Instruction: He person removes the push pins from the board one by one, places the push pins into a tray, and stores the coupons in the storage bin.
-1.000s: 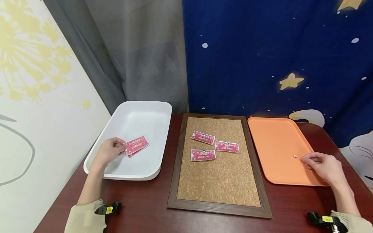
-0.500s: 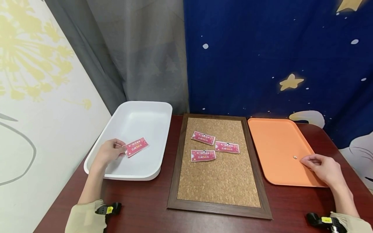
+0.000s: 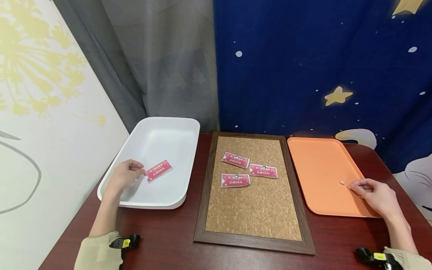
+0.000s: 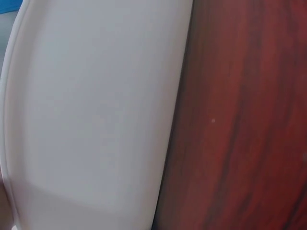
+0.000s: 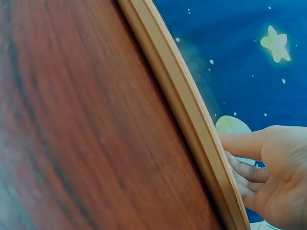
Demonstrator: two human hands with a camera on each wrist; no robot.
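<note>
While L hand (image 3: 125, 176) reaches into the white tub (image 3: 172, 142), its thumb + fingertips pinch L edge of a red coupon (image 3: 160, 171). Coupon = inside tub rim, slanted, R end higher from where I stand; can't tell if it touches tub floor. R hand (image 3: 376, 193) is at R side of the orange tray (image 3: 320, 161), fingers bent, tips just beside a small shiny pin (image 3: 342, 183), w/ slight gap btwn. Can't tell if R fingertips hold anything; R wrist cam has them hidden behind tray rim.

Btwn tub & tray: corkboard (image 3: 253, 210), brown frame, flat on red-brown table (image 3: 168, 243). 3 more coupons on it, upper half: upper-L coupon (image 3: 234, 161) tilted, R coupon (image 3: 263, 171) slightly tilted, lower coupon (image 3: 236, 181) approx. level. Each w/ small pinhead nr top edge.

L wrist cam: mostly tub's outer wall + table. Bkgd: gray curtain (image 3: 175, 56) on L, blue star curtain (image 3: 287, 75) on R. Beige sleeve (image 3: 99, 253) on L arm.
</note>
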